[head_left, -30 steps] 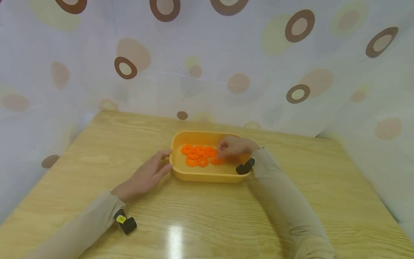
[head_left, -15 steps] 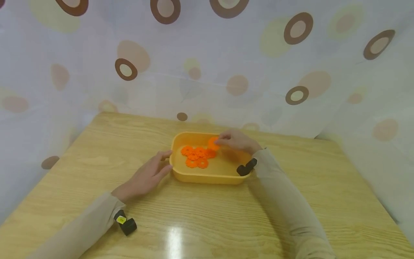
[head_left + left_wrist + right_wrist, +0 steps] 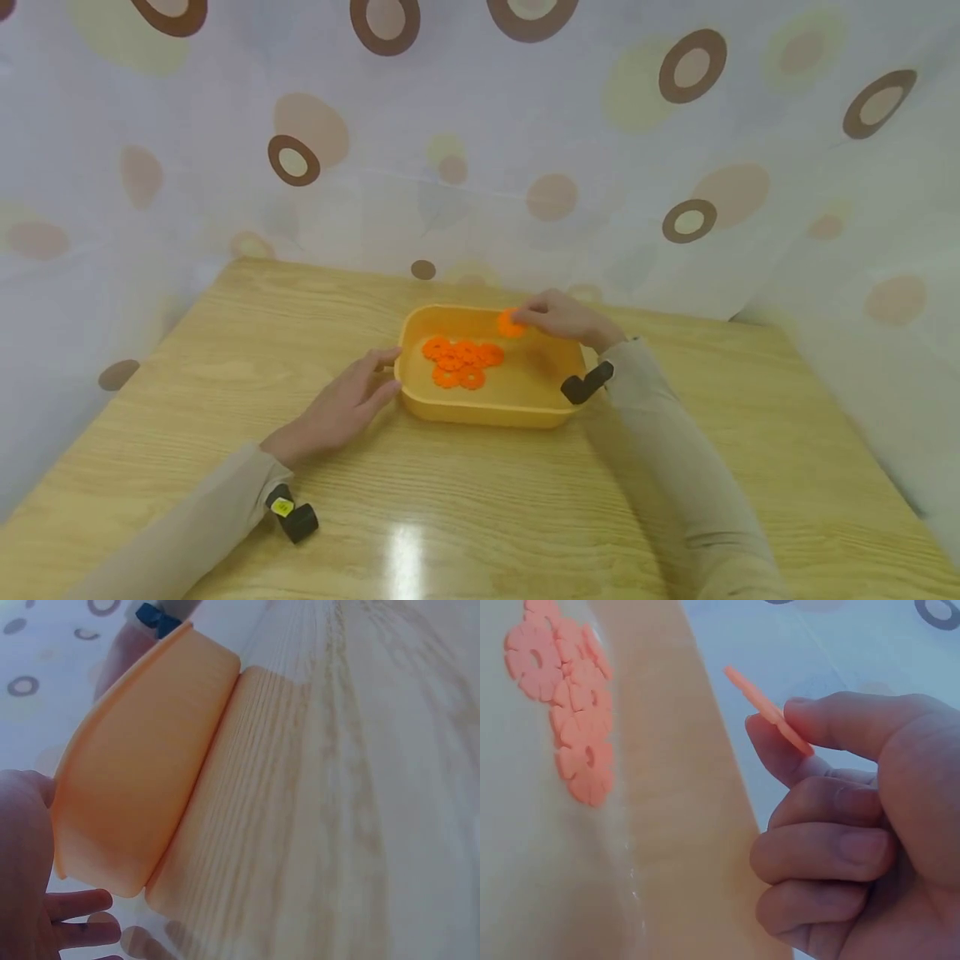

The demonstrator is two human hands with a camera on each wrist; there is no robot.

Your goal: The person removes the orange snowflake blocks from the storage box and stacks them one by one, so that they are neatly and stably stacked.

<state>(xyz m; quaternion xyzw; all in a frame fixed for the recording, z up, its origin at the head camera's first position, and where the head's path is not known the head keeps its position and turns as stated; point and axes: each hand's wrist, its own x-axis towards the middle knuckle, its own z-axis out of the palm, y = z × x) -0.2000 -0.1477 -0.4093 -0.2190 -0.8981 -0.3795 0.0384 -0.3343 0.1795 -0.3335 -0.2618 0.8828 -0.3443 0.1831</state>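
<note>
A: Start nearest. What's at the front?
B: Wood-grain worktop (image 3: 480, 500) w/ a glare spot; L sleeve (image 3: 187, 521) w/ blk wrist cam (image 3: 300, 523).

A: L hand (image 3: 333, 412)?
B: At L end of the yellow tray (image 3: 487, 412), touching its rim. Fingers extended, not wrapped round anything; L wrist view shows a couple sticking out past the tray wall. Prob. steadying it.

A: In the tray?
B: Pile of orange discs (image 3: 450, 364), notched like flowers, slot in ctr. Overlapping, L of ctr, flat or nearly so. Exact no. unclear bc of overlap.

A: R hand (image 3: 561, 318)?
B: Toward the far R side. Thumb & index finger pinch one disc (image 3: 512, 323); other fingers curled to palm. R wrist view has it tilted, nearly edge-on, apart from the pile. Whether it's over the tray or just past the far rim: can't tell.

A: Beyond that?
B: Patterned cloth (image 3: 360, 217), brown rings & pale ovals, behind the worktop.

A: Step in hand?
B: My read: single disc separated & held up; not yet released.

A: Next move calls for?
B: Firm pinch (thin edge, might slip or twist), clearance over the rim, L hand light so the tray doesn't skid.
</note>
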